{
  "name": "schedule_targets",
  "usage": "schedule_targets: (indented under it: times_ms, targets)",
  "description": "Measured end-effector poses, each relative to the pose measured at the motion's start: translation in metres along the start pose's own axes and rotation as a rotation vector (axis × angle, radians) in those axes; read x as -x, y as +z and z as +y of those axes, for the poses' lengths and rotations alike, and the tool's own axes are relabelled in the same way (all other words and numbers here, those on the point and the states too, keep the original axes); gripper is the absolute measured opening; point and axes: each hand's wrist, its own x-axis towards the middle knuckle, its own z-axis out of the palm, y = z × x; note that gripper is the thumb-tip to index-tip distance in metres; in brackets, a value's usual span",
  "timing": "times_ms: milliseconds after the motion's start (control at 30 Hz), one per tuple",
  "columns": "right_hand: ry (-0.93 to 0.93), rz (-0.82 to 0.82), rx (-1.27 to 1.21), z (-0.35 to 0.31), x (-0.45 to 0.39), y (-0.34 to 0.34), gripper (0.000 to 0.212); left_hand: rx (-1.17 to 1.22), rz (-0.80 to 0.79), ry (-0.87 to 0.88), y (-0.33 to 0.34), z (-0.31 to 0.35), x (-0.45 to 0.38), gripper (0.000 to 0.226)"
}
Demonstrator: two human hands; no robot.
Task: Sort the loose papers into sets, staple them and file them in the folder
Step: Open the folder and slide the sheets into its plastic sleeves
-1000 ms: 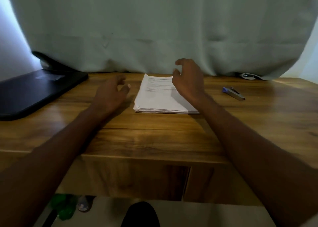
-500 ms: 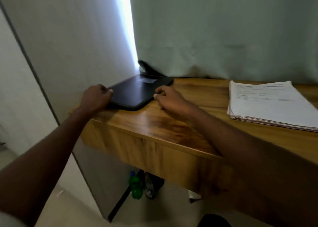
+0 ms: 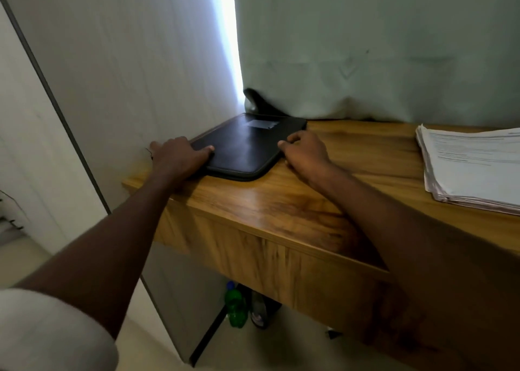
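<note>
Flanking black folder (image 3: 247, 145) at desk (image 3: 281, 201) corner: left hand (image 3: 180, 156) gripping its near-left edge, right hand (image 3: 305, 152) curled against right edge, likely for lifting; loose papers (image 3: 472, 165) stacked well apart.

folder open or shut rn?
Shut. The folder lies flat on the desk, cover down, no pages showing; both hands grip its side edges.

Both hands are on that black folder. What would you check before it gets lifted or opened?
1. Left hand on the folder: ok, thumb on top at its left edge.
2. Right hand on it: ok, fingers at the right edge.
3. Nothing lying on the folder: ok.
4. Folder fully on the desk: ok.
5. Papers clear of it: ok, apart to the right.
6. Folder closed or unlatched: cannot tell.
</note>
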Motion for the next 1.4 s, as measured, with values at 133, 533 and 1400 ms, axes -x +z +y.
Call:
schedule_targets:
  times_ms: [133, 533, 1400]
  targets:
    - [0.054, 0.082, -0.026, 0.000, 0.010, -0.013, 0.034, 0.067, 0.029, -0.040, 0.001, 0.025, 0.034, 0.084]
    - [0.286, 0.345, 0.269, -0.008, 0.068, -0.089, 0.026, 0.382, 0.251, 0.195, -0.006, 0.083, 0.119, 0.046]
    - [-0.456, -0.198, 0.455, -0.086, 0.050, -0.101, 0.038, 0.988, 0.265, 0.092, -0.029, 0.107, 0.137, 0.020]
